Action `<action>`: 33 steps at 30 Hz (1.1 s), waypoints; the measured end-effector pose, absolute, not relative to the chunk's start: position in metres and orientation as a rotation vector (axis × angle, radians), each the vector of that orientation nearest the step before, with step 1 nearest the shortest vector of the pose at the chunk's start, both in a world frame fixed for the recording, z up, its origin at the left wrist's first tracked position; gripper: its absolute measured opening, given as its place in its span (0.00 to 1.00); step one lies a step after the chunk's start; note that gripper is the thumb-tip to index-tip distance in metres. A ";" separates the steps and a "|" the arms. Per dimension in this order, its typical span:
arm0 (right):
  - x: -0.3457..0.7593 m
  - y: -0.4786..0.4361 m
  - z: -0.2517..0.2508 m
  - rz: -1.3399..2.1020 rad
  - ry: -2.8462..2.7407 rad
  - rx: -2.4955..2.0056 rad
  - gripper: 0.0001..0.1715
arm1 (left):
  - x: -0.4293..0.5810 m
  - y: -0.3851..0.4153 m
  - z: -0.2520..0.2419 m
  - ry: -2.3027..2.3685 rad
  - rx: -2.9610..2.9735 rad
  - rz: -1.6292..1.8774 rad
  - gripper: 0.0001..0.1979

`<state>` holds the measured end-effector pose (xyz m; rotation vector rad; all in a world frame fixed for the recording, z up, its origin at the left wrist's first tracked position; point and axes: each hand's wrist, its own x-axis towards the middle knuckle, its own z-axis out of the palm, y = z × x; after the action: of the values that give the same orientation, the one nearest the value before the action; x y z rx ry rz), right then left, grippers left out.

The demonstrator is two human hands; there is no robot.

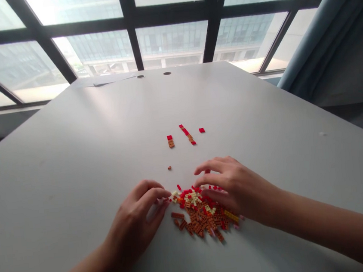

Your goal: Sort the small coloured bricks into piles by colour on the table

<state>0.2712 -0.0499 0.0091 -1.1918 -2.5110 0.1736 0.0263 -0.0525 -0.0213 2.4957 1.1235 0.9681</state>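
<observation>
A pile of small plastic bricks (202, 214), red, orange and cream, lay on the bench (74, 164). The bricks appeared light, stiff and slippery, best pinched by their edges. The left hand (135, 218) stood at the pile's left edge, its grip loosely open; the right hand (229, 187) arched over the pile, its grip open. Beyond lay short brick rows (187, 134) and a lone brick (169, 168).

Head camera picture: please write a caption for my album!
Left hand and right hand flank a heap of small red, orange and cream plastic bricks on a pale grey table.
</observation>
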 end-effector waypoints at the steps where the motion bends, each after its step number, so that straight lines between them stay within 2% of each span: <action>1: 0.272 -0.050 0.009 0.180 -2.480 -1.187 0.06 | 0.026 -0.053 -0.022 1.152 2.510 0.966 0.06; 12: 0.272 -0.048 0.004 0.229 -2.563 -1.205 0.04 | 0.024 -0.055 -0.026 1.212 2.575 0.932 0.05; 19: 0.270 -0.043 0.011 0.395 -2.530 -1.209 0.02 | 0.027 -0.056 -0.024 1.185 2.595 0.994 0.04; 26: 0.255 -0.005 0.010 0.670 -2.307 -1.168 0.06 | 0.026 -0.056 -0.022 1.143 2.568 0.998 0.04; 33: 0.240 0.020 -0.002 0.505 -2.215 -1.164 0.05 | 0.025 -0.054 -0.021 1.116 2.529 0.961 0.05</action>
<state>0.2400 0.0198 -0.0016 -1.1642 -2.2149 0.5045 0.0251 -0.0540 -0.0210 2.5294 1.1156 0.9610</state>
